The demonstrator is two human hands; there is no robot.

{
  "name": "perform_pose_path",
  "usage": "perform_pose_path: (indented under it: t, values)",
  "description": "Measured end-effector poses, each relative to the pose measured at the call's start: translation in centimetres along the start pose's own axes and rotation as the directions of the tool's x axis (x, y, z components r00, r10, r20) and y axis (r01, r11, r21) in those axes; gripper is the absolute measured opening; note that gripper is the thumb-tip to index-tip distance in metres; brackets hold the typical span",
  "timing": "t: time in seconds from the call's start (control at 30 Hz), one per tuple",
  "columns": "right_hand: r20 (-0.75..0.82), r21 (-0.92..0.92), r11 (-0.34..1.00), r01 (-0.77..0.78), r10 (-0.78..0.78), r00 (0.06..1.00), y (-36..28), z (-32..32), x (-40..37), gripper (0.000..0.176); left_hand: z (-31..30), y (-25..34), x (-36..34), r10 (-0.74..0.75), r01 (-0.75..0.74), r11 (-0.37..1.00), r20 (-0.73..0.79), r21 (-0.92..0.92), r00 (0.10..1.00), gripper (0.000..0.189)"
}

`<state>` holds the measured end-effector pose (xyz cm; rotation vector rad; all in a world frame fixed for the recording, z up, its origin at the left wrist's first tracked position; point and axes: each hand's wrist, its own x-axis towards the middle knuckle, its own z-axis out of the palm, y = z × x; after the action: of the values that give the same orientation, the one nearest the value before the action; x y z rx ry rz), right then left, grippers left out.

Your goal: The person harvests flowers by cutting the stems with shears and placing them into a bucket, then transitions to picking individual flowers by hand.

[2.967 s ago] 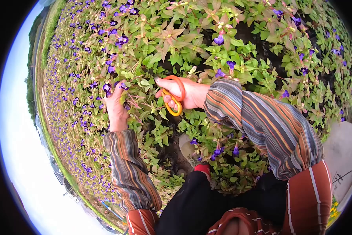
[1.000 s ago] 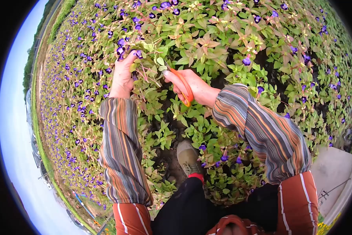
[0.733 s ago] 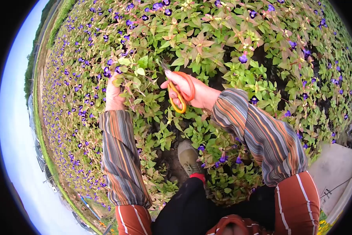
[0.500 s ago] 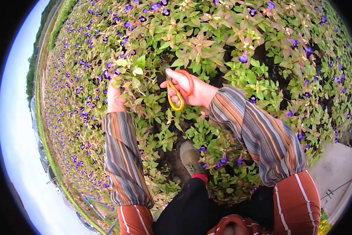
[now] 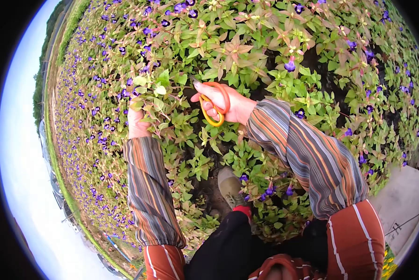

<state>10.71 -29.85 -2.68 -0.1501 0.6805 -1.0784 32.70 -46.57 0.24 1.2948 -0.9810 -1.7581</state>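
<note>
My right hand [image 5: 230, 105] holds orange-handled scissors [image 5: 215, 103], fingers through the loops, blades pointing up-left into the foliage and mostly hidden by leaves. My left hand [image 5: 137, 122] grips a bunch of green leafy stems [image 5: 160, 95] with small purple flowers, held up just left of the scissors. Both arms wear striped sleeves. The hands are about a hand's width apart over a bed of low flowering plants [image 5: 265, 51].
Purple-flowered plants stretch in a wide field to the left and ahead. My shoe [image 5: 230, 185] stands on a patch of bare soil among the plants. A pale concrete edge [image 5: 405, 200] lies at the right.
My left hand with the bunch of stems has come down and toward me from higher in the bed. The right hand with the scissors has stayed at about the same place.
</note>
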Motion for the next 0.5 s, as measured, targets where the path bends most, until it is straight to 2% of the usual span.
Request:
perform_pose_path:
  t: [0.07,0.2,0.27,0.3,0.4,0.5]
  values:
    - [0.005,-0.054,0.998,-0.009,0.009,1.000,-0.2,0.1,-1.1,0.049,-0.1,-0.2,0.1,-0.008,0.008,0.999,-0.006,-0.049,1.000,0.019]
    - [0.104,-0.003,0.999,-0.053,0.053,0.993,1.0,0.3,-0.7,0.053,-0.2,-0.4,-0.2,-0.014,0.018,0.998,0.058,-0.063,0.998,0.024]
    - [0.092,-0.020,0.997,-0.075,0.076,0.993,1.0,0.4,-0.4,0.053,-0.8,-0.7,0.3,-0.018,0.024,0.995,0.054,-0.098,0.998,0.025]
    - [0.087,-0.011,0.997,-0.081,0.082,0.993,1.1,0.4,0.0,0.053,-4.4,-1.0,2.7,-0.052,0.067,0.993,0.152,-0.097,0.987,0.042]
    - [0.067,0.010,0.996,-0.088,0.087,0.994,1.2,0.4,0.2,0.051,-2.7,-0.9,0.9,-0.025,0.033,0.997,0.110,-0.068,0.994,0.025]
    - [0.041,0.014,0.997,-0.080,0.079,0.996,1.3,0.4,0.2,0.049,-1.2,-1.1,-0.3,0.000,0.001,0.999,0.023,-0.052,1.000,0.025]
